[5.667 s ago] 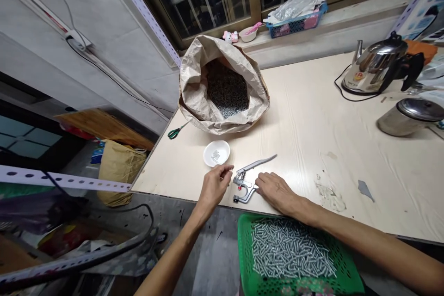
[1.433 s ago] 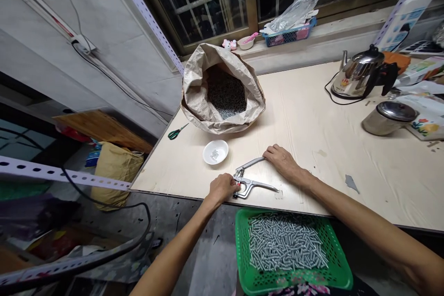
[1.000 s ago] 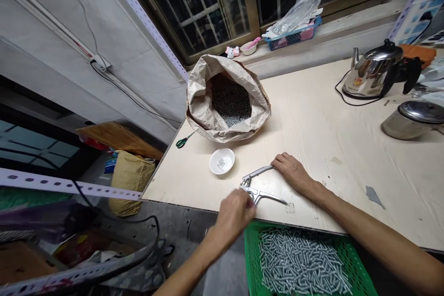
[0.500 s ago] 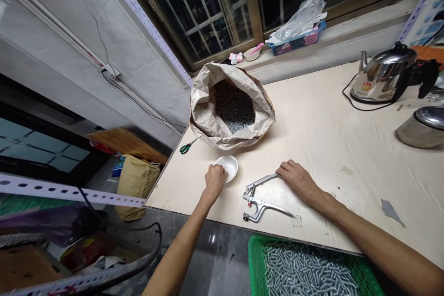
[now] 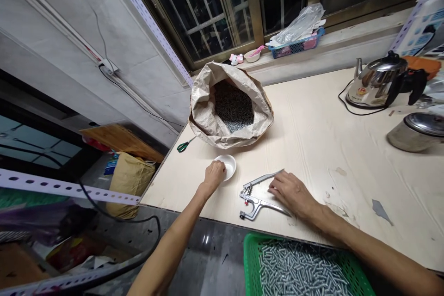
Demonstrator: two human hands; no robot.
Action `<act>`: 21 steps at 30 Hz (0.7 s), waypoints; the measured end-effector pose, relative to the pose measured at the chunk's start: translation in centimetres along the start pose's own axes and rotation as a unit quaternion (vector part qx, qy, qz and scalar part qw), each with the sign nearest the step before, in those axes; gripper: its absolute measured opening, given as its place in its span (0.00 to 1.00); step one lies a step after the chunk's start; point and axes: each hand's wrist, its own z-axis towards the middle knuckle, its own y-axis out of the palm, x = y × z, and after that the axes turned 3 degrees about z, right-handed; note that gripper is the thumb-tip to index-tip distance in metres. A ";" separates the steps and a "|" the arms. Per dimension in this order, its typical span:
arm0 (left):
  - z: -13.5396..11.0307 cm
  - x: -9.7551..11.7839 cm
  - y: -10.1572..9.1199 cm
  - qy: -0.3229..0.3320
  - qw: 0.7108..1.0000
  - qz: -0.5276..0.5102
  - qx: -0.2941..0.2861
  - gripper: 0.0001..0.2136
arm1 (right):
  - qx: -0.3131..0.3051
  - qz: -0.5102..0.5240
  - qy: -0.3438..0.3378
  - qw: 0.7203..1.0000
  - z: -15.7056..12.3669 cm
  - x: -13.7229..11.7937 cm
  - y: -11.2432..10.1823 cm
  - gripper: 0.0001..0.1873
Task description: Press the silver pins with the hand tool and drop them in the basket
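Observation:
My left hand [image 5: 214, 174] reaches over the near left rim of a small white bowl [image 5: 230, 166], its fingers bunched together inside. Anything between those fingertips is hidden. On the table, a pair of silver snap-fastener pliers [image 5: 255, 204] lies with its handles spread and its jaws towards the left. My right hand [image 5: 293, 194] hovers at the handle ends, fingers loosely bent and apart, with no firm grip on either handle. Behind the bowl stands a large paper-lined sack [image 5: 262, 125], its mouth rolled back, holding many small metal pieces [image 5: 234, 106].
Below the table's front edge sits a green basket [image 5: 250, 259] full of metal screw-like pieces [image 5: 301, 270]. Green-handled scissors [image 5: 182, 147] lie at the left edge. A kettle [image 5: 376, 78] and a metal canister [image 5: 412, 134] stand at the right.
My right hand has come off the upper handle's end and moved slightly towards me, between the handles. My left hand stays at the bowl, its fingers further inside.

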 end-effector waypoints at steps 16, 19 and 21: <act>-10.3 3.5 3.8 -0.070 0.816 -0.572 -0.044 0.17 | -0.062 -0.035 -0.002 0.997 -1.6 -2.5 1.9 0.08; -10.6 4.2 3.9 -0.067 0.813 -0.576 -0.053 0.17 | -0.039 -0.055 -0.015 0.998 -1.7 -2.5 1.6 0.09; -10.6 4.4 4.0 -0.062 0.818 -0.570 -0.052 0.16 | -0.022 -0.064 -0.021 0.997 -1.6 -2.4 1.5 0.09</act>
